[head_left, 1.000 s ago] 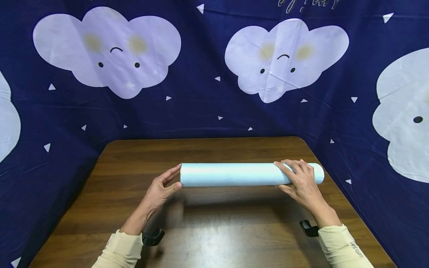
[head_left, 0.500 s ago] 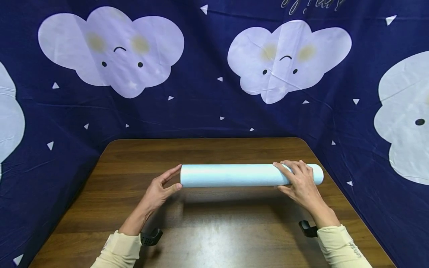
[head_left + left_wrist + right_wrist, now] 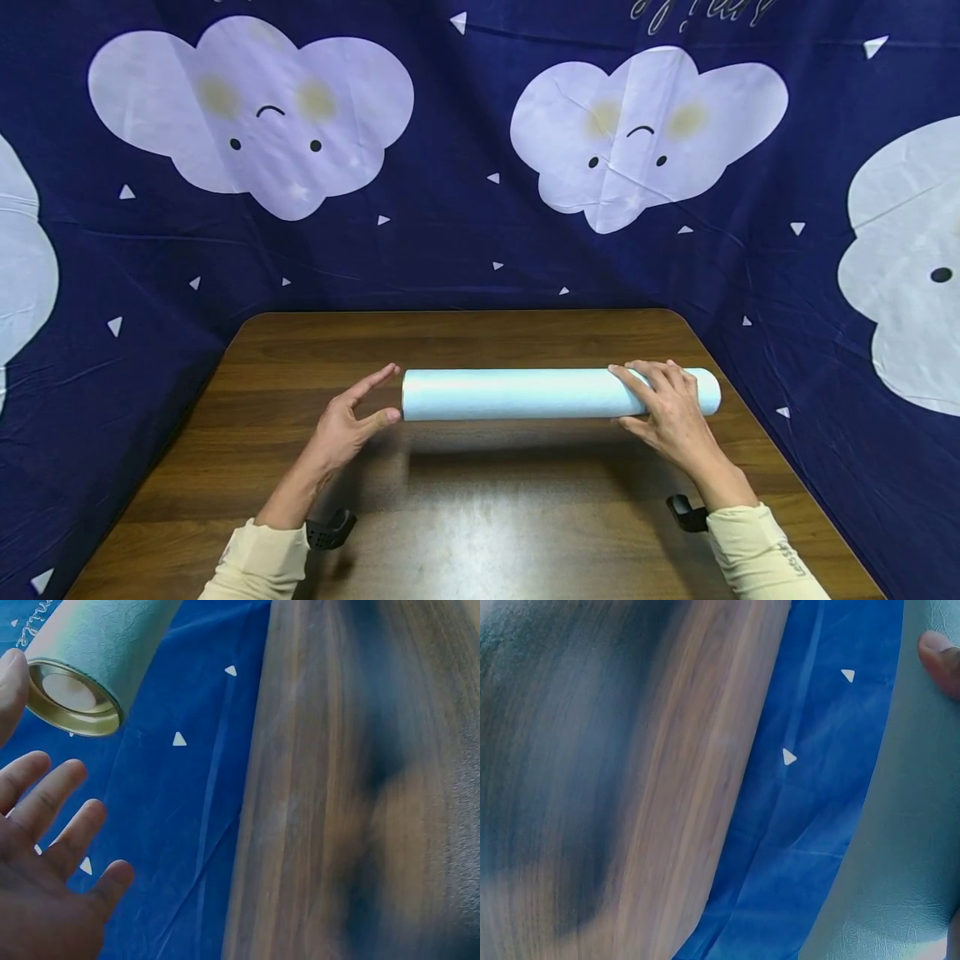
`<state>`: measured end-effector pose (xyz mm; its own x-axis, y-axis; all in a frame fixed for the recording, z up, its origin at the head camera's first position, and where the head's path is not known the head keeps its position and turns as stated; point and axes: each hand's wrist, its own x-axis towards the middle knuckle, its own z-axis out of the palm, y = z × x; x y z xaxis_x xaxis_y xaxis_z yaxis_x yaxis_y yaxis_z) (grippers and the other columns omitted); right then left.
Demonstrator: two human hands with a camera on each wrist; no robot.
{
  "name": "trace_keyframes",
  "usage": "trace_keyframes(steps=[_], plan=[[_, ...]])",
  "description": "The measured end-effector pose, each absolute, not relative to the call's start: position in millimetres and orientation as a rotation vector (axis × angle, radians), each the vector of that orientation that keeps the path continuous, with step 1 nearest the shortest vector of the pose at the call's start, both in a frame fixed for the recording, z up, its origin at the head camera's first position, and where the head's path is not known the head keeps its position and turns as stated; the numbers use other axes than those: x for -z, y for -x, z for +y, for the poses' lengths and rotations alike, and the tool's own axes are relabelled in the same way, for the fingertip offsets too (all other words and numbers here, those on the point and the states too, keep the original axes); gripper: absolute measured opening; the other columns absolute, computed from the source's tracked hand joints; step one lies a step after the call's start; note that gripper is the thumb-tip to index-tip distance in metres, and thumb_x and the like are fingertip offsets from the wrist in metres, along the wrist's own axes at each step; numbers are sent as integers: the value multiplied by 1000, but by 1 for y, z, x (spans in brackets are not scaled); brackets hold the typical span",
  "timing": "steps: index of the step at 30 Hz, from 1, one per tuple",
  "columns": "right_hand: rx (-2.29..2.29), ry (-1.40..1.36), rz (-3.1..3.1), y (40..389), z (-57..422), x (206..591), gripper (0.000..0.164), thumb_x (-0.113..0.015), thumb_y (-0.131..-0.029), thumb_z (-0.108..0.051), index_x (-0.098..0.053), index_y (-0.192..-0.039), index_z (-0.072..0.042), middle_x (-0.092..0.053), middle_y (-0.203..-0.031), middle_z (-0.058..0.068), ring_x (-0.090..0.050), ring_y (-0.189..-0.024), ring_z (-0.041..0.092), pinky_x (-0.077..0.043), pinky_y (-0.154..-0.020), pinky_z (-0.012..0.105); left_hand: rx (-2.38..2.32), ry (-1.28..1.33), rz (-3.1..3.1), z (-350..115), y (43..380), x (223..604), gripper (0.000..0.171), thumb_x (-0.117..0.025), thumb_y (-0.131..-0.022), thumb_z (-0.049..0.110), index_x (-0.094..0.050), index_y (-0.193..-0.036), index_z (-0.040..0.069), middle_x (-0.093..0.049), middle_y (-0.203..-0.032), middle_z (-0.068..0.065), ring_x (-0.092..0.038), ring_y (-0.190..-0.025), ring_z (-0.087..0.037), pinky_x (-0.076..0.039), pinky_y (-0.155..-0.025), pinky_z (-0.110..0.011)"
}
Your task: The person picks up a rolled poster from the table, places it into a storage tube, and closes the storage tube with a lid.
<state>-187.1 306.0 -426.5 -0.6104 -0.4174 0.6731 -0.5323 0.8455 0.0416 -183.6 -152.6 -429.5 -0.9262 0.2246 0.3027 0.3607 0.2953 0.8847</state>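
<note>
A long pale-blue tube [image 3: 510, 394] is held level above the table in the head view. My right hand [image 3: 677, 421] grips it near its right end, thumb below and fingers over the top. At the other end my left hand [image 3: 341, 429] is spread, its fingertips just short of the rim. The left wrist view shows that end of the tube [image 3: 105, 645]: a gold metal rim [image 3: 110, 722] around a recessed base with a round white piece [image 3: 69, 692]. A fingertip [image 3: 939, 658] of my right hand presses on the tube's textured side in the right wrist view.
Under the tube lies a brown wood-grain table [image 3: 480, 508] with rounded far corners and the tube's shadow on it. A dark blue cloth [image 3: 450, 250] printed with white clouds hangs around its back and sides. Each wrist carries a black device [image 3: 330, 530].
My left hand has moved off the tube's left end, out to the left, and its fingers have spread. The right hand keeps its grip, and the tube stays almost where it was.
</note>
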Motion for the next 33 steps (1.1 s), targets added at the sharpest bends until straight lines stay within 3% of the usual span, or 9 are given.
trace_keyframes(steps=[6,10,23,33], plan=[[-213,-692,-2316,188,302,427,87,-92,-48,-21,-58,-127,-18,-59,-115,13,-50,-106,37,-32,-94,61,1550,562,-2459,-147,182,424,65,-73,-80,22,-47,-139,25,-49,-144,-4,-38,-137,-25,-28,-111,-54],[-206,-694,-2314,188,300,428,87,-92,-48,-22,-58,-127,-18,-59,-115,12,-51,-106,37,-33,-94,61,1427,582,-2485,-143,180,421,66,-74,-79,24,-47,-139,24,-48,-144,-6,-40,-135,-30,-32,-108,-56],[-207,-706,-2329,189,291,432,87,-92,-49,-22,-57,-129,-19,-58,-116,11,-51,-106,36,-33,-95,59,902,662,-2455,-139,178,420,74,-81,-68,26,-51,-136,19,-51,-141,-4,-43,-133,-28,-34,-100,-61],[-214,-707,-2346,194,278,435,87,-92,-50,-23,-56,-129,-20,-58,-116,11,-51,-107,36,-32,-97,59,569,661,-2423,-142,180,424,78,-83,-64,35,-53,-133,14,-55,-137,-6,-45,-130,-30,-33,-105,-57]])
